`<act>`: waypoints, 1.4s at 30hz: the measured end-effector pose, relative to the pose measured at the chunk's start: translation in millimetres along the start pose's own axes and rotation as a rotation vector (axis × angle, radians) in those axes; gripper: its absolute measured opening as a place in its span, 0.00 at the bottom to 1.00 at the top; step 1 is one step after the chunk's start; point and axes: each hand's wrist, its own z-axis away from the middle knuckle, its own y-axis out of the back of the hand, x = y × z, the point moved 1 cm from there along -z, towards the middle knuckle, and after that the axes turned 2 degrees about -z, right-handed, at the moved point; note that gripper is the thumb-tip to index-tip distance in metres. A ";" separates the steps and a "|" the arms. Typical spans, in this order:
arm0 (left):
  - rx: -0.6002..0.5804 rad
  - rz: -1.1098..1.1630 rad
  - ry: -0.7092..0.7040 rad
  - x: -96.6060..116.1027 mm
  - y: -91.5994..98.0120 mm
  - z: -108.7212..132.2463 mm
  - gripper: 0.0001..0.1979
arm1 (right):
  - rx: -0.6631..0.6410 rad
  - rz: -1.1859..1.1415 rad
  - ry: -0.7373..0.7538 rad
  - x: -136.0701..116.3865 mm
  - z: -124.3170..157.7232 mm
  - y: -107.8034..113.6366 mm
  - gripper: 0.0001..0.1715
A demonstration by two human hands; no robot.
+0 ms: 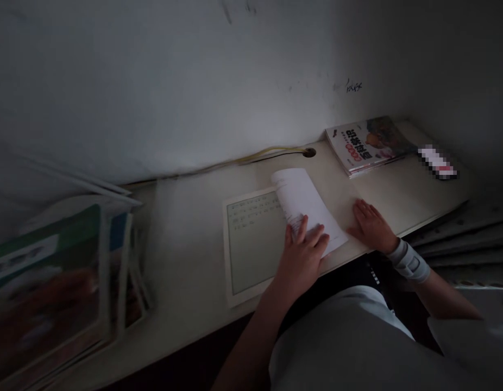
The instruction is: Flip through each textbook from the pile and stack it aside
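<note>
My left hand (305, 254) rests with spread fingers on a white paper (304, 193), which looks curled or folded at its far left edge. Faint print shows on it. Under the paper's left side lies a flat, white-framed writing tablet (251, 255) with rows of small dark writing at the top of its greenish panel; its right part is hidden. To the right of the paper, my right hand (372, 225) lies on the desk (186, 255) near the front edge, holding nothing, its fingers stretched out. A grey band (408, 260) wraps the right wrist.
A stack of magazines (368, 144) lies at the back right, with a pixelated object (438, 162) beside it. Large books (51, 271), blurred, stand at the left. A yellowish cable (271, 150) runs along the wall into a round desk hole (309, 153).
</note>
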 end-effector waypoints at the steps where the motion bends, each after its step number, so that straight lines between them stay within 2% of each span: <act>1: -0.006 0.003 -0.004 -0.6 -0.6 0.9 0.16 | 0.002 0.008 0.004 0.6 2.5 -3.2 0.37; 13: 0.018 0.006 -0.041 7.9 -14.9 -6.2 0.17 | 0.040 -0.008 -0.005 2.3 2.1 -5.4 0.26; 19: 0.027 0.023 -0.045 12.2 -17.9 -11.6 0.17 | 0.040 -0.006 -0.006 1.4 2.3 -3.9 0.26; 25: 0.031 -0.007 0.015 9.5 -14.0 -13.7 0.16 | 0.046 -0.031 0.001 3.3 2.6 -3.5 0.26; 31: 0.061 -0.028 0.060 23.4 -24.8 -24.3 0.17 | 0.080 -0.079 0.006 4.8 3.1 -4.7 0.26; 35: 0.072 -0.011 0.027 29.4 -29.7 -28.9 0.17 | 0.083 -0.087 0.008 4.3 2.9 -4.6 0.26; 42: 0.102 0.015 -0.039 23.8 -30.0 -19.6 0.17 | 0.098 -0.125 -0.001 5.6 3.6 -4.0 0.27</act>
